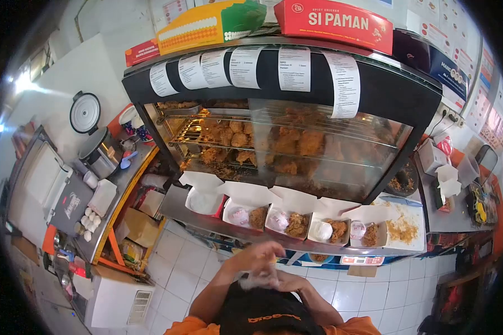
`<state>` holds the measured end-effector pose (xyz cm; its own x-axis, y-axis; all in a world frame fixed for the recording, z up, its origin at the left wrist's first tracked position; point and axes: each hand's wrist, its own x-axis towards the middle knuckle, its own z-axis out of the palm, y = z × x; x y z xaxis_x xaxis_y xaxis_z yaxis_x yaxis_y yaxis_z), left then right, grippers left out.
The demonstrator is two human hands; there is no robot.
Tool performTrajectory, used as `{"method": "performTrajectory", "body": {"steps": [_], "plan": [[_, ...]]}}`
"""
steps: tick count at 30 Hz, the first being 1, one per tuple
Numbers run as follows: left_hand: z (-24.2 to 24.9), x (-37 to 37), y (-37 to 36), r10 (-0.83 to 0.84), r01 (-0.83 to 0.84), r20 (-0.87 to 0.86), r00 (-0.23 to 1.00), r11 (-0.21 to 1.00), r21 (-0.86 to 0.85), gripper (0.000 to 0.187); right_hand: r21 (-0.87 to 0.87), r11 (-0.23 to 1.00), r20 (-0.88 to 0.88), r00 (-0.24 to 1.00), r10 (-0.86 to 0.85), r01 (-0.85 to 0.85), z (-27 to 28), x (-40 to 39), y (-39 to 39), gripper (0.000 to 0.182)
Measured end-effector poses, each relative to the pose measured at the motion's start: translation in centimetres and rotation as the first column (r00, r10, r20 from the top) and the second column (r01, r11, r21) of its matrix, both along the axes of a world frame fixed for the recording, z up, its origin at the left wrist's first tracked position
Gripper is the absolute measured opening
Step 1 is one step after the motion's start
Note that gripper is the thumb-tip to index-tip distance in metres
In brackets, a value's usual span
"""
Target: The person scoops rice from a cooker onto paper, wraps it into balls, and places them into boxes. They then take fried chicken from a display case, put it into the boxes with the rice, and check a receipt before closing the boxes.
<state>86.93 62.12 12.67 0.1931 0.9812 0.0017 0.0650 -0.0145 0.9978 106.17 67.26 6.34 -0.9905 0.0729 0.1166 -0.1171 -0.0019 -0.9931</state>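
Note:
My left hand (261, 254) is raised in front of my chest, smeared by motion, so its fingers do not show clearly. Just below it, my right hand (286, 282) is closed at a piece of crumpled, see-through plastic (257, 280). Beyond both hands stands a row of several open paper boxes. The leftmost box (205, 202) shows only a white inside. In the others lie a white wrapped bundle (240, 216) and a piece of fried chicken (296, 224) side by side.
A glass warming cabinet (341, 151) with fried chicken on racks rises behind the boxes. Printed slips (244, 67) hang from its top edge. At right, a crumb-covered white tray (419, 226) holds a knife (399, 201). A side counter with a large pot (99, 152) stands left.

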Motion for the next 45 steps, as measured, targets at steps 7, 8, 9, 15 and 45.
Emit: {"method": "performTrajectory", "body": {"steps": [7,8,9,15,45], "plan": [[5.1,3.7,-2.4,0.491,-0.292,-0.296,0.819,0.802,0.522,0.036,-0.754,0.482,0.092,0.798,-0.595,0.446,5.5,0.3,1.3,0.109],[4.4,4.7,-1.8,0.502,-0.231,-0.359,0.787,0.779,0.583,0.034,-0.776,0.474,0.053,0.792,-0.609,0.416,6.8,0.2,1.3,0.109],[3.1,5.6,-1.3,0.515,-0.164,-0.418,0.749,0.754,0.636,0.033,-0.744,0.514,0.028,0.789,-0.614,0.427,6.7,0.3,1.3,0.11],[-0.5,8.3,0.7,0.558,-0.102,-0.44,0.704,0.692,0.715,0.021,-0.577,0.558,-0.022,0.671,-0.741,0.597,6.2,1.4,1.2,0.106],[-7.8,-13.5,-22.9,0.692,-0.841,-0.582,0.426,0.541,0.027,0.019,0.897,-0.396,-0.427,0.621,-0.657,0.197,16.7,-36.9,18.6,0.063]]}}
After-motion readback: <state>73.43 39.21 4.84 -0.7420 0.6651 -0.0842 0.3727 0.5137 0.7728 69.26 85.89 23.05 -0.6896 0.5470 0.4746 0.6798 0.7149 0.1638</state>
